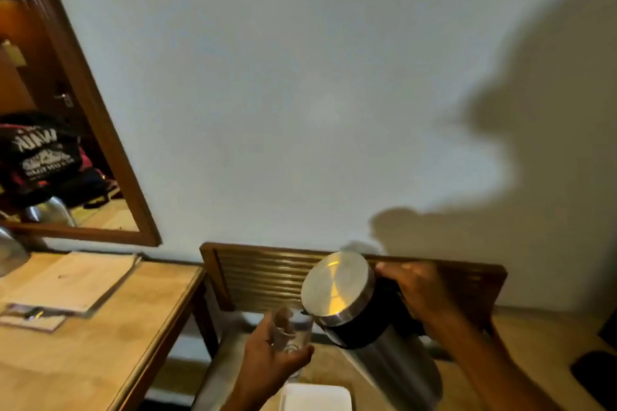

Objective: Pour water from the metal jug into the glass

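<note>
Metal jug (374, 327) tilted over glass (295, 332); both held in the air above a low wooden surface.

Right hand (420, 290) clenched round the jug's dark handle, lid end tipped down and left, its spout at the glass rim; left hand (270, 357) wrapped round the glass, fingers closed on its wall, glass roughly upright; whether water is flowing cannot be told, the picture being blurred; white tray (317, 397) lies below the glass; wooden desk (100, 344) with papers (73, 280) stands to the left; mirror (66, 143) hangs above it.
</note>
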The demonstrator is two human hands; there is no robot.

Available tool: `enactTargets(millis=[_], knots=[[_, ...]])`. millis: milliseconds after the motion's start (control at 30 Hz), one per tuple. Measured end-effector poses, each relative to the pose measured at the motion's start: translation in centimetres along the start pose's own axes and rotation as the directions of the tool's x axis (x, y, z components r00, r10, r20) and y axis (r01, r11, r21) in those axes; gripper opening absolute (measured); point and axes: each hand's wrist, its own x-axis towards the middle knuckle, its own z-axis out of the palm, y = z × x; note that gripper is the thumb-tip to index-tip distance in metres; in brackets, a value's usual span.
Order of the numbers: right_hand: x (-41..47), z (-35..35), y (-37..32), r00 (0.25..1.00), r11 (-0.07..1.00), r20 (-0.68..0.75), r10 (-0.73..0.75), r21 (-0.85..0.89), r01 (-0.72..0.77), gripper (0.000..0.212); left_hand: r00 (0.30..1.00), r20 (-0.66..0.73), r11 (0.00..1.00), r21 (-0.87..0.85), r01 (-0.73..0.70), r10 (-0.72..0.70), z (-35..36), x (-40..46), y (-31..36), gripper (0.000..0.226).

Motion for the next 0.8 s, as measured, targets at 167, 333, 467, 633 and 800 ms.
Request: enactTargets(millis=[167, 333, 467, 633, 800], knots=[[-1.0, -0.8, -13.0, 0.969, 0.896, 0.066, -0.238, -0.371, 0.245, 0.027, 0.985, 0.019, 0.985, -0.029, -0.171, 0.172, -2.8, -0.4, 7.5, 0.053], [-2.2, -0.6, -20.6, 0.927, 0.693, 0.116, -0.357, -0.632, 0.346, 0.035, 0.96, 0.097, 0.965, -0.031, -0.261, 0.263, -4.2, -0.8, 11.9, 0.048], [-3.4, -0.3, -24.3, 0.896, 0.584, 0.197, -0.398, -0.698, 0.413, 0.036, 0.944, 0.125, 0.952, -0.028, -0.305, 0.306, -4.4, -0.8, 14.1, 0.047], [-4.0, -0.1, -26.8, 0.843, 0.426, 0.233, -0.485, -0.779, 0.461, 0.045, 0.936, 0.145, 0.946, -0.021, -0.322, 0.322, -4.1, -0.7, 15.0, 0.055], [-5.1, 0.6, -27.8, 0.787, 0.239, 0.354, -0.505, -0.819, 0.522, 0.046, 0.923, 0.136, 0.932, -0.005, -0.363, 0.36, -3.8, -1.1, 15.8, 0.05]])
